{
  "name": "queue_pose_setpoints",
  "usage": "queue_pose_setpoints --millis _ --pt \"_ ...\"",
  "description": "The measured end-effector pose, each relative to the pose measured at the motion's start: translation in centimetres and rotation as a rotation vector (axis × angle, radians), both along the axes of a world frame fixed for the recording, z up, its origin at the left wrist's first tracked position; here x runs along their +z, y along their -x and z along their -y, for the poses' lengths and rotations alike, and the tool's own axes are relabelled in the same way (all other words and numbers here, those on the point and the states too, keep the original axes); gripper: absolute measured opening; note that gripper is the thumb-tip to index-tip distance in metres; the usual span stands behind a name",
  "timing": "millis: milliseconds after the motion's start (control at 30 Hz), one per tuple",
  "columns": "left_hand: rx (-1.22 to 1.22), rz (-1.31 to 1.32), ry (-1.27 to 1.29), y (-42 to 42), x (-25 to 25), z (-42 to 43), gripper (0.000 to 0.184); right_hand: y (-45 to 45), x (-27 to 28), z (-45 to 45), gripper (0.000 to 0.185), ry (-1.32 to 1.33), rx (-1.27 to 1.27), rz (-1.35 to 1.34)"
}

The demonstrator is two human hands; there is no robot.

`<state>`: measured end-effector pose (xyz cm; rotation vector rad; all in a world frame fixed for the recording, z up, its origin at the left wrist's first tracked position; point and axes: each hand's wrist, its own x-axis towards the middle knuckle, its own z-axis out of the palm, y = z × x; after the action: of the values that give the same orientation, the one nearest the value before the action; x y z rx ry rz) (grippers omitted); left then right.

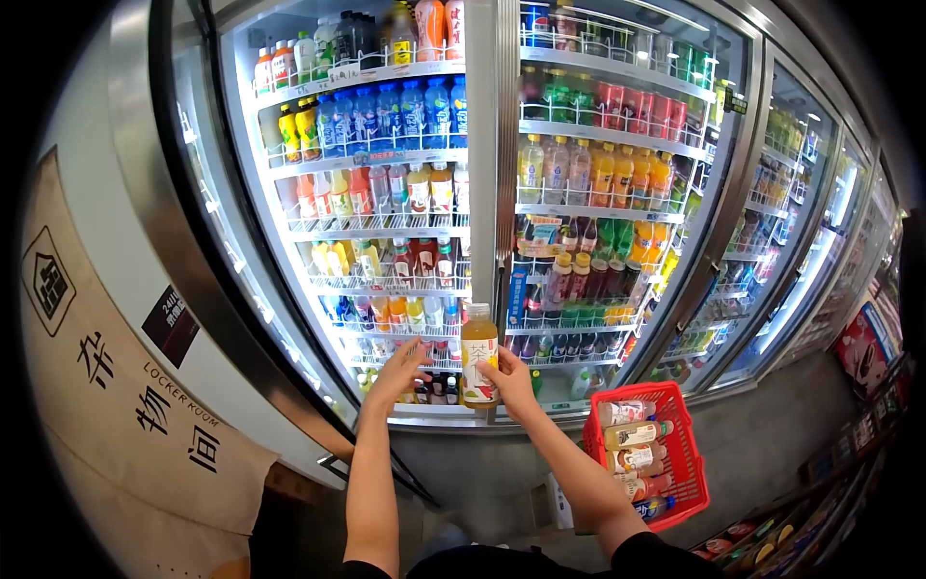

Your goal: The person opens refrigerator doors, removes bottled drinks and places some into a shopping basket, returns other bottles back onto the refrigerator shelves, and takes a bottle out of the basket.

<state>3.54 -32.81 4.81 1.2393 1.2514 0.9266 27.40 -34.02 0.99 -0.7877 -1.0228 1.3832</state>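
Observation:
In the head view my right hand (511, 383) is wrapped round a tea bottle (479, 357). It stands upright in my grip, with a pale cap, amber drink and a white label. To its left, my left hand (399, 374) is raised with the fingers apart and nothing in it. Behind both hands are the lower racks (386, 287) of a lit drinks fridge, filled with several bottles. At the lower right a red basket (691, 454) holds several bottles lying on their sides.
The left fridge door (207, 251) stands swung open beside my left arm. A closed glass door (617, 193) covers the right section, and more fridges line the wall. A locker-room curtain (135, 405) hangs at the left. Low shelves (801, 521) of goods are at the lower right.

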Motion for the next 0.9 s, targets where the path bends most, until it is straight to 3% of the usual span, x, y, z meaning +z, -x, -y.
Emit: queue_pose_setpoints --millis 200,333,567,667,800,900 --pt "-0.004 -0.006 0.069 5.3 -0.2 2.2 0.064 0.4 -2.5 -0.5 0.051 0.062 -0.013 -0.005" --pt "0.075 -0.199 0.004 6.1 -2.1 -3.1 0.070 0.9 -2.5 -2.4 0.050 0.112 -0.006 -0.043" --pt "-0.344 0.068 -0.045 2.4 -1.5 -10.4 0.059 3.7 -1.3 -9.3 0.052 0.021 -0.045 0.010" --pt "-0.457 -0.086 -0.027 3.2 -1.4 -13.3 0.064 5.3 0.3 -11.3 0.054 -0.005 -0.026 -0.021" --pt "-0.526 -0.068 -0.094 5.3 1.0 -15.6 0.066 7.7 2.4 -13.8 0.056 -0.032 -0.038 0.099" --pt "-0.418 0.002 -0.138 7.5 1.3 -16.5 0.062 10.7 2.9 -15.6 0.069 -0.071 -0.034 0.173"
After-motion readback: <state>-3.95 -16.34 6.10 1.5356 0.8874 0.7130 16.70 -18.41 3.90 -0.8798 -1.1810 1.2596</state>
